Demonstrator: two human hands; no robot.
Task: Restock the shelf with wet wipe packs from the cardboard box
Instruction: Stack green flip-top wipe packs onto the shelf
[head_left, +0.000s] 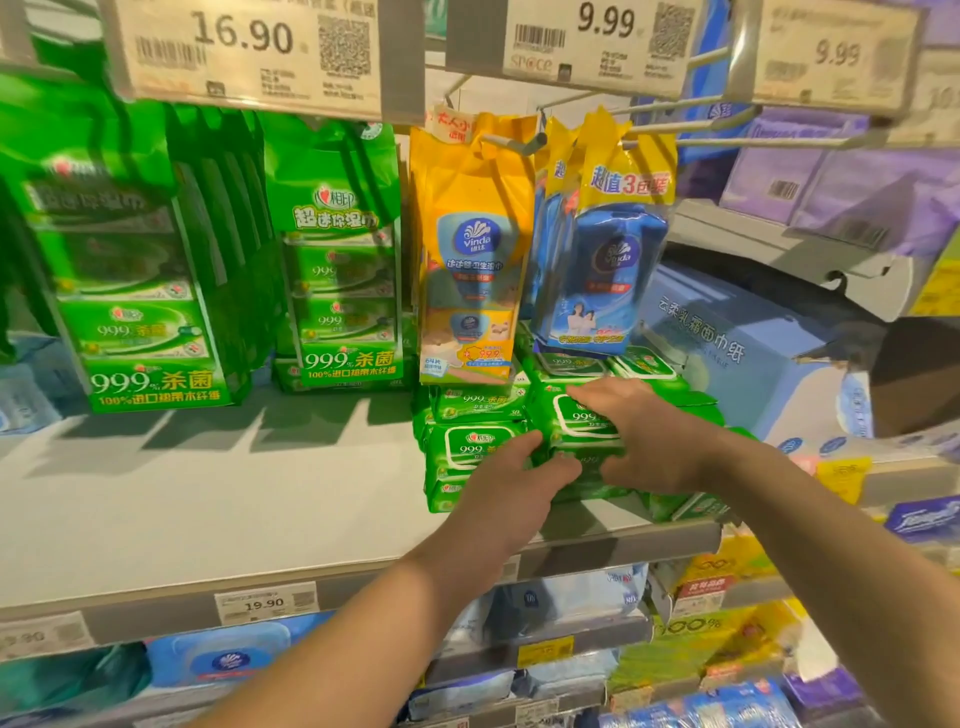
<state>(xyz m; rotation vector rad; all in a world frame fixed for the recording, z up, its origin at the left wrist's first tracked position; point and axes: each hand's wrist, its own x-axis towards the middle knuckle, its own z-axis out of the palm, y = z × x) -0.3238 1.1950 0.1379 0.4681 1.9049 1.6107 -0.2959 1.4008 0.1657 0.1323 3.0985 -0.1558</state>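
Observation:
Green wet wipe packs (470, 448) with white lids sit stacked in several piles on the grey shelf (218, 499), right of centre. My left hand (511, 488) grips the front left side of a green pack (584, 426) on the right pile. My right hand (644, 441) holds the same pack from its right side, fingers spread over its top. The cardboard box is out of view.
Green multi-packs (140, 291) hang at the left, and yellow (470, 260) and blue Vinda packs (602, 270) hang right above the stack. A large blue tissue pack (727, 353) lies at the right. Price rails run overhead. The shelf's left half is bare.

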